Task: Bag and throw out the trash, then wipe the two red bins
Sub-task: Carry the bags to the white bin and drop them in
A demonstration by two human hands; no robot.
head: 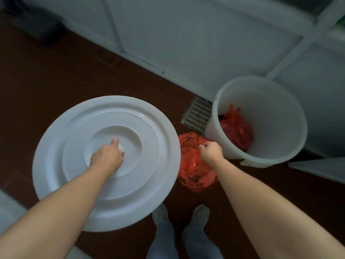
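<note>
Because the white drum (280, 85) has to be open for the drop, its lid (61, 131) is held off to one side, with the fingers (114, 142) of the left hand (107, 156) curled round the knob at its centre. A red trash bag (196, 176) is gripped at its gathered neck by the closed fingers (203, 146) of the right hand (211, 151). It hangs directly beneath them; whether it touches the floor (56, 81) cannot be told. Beyond and to the right of those fingers the drum stands, with a second tied red bag (236, 129) lying inside. Dark red-brown floor is seen below both hands, a metal drain grate (196, 116) is set just ahead of the right fingers, and pale panelled walls (186, 34) close off the far side. Neither red bin is seen.
</note>
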